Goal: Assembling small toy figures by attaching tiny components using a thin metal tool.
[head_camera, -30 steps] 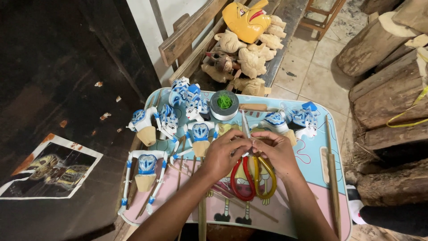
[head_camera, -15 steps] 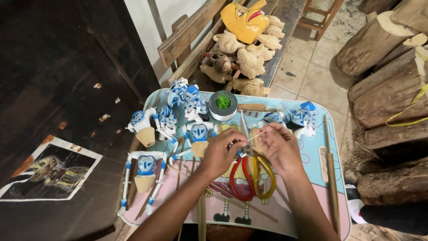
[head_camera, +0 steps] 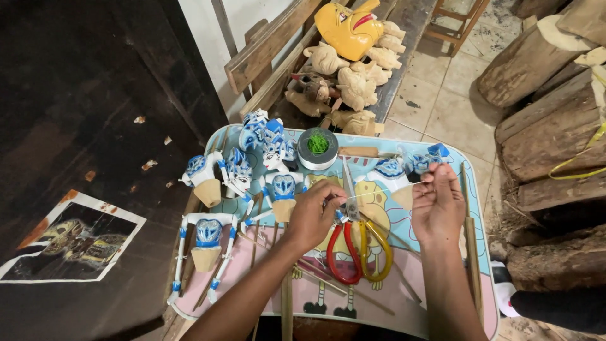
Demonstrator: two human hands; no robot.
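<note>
Head view: a thin thread is pinched taut between left hand and right hand above the scissors; cutting it seems next, calling for one freed hand.

We have a single view, from a camera on the person's head, looking steeply down and forward over their own forearms. It sits close: the left hand and right hand fill the lower middle, reaching in from the bottom edge. The small printed surface spans the lower centre, its near edge cut off by the frame. Beyond it we look along a bench of unpainted carvings toward the top, with dark floor at left and stacked logs at right.
</note>
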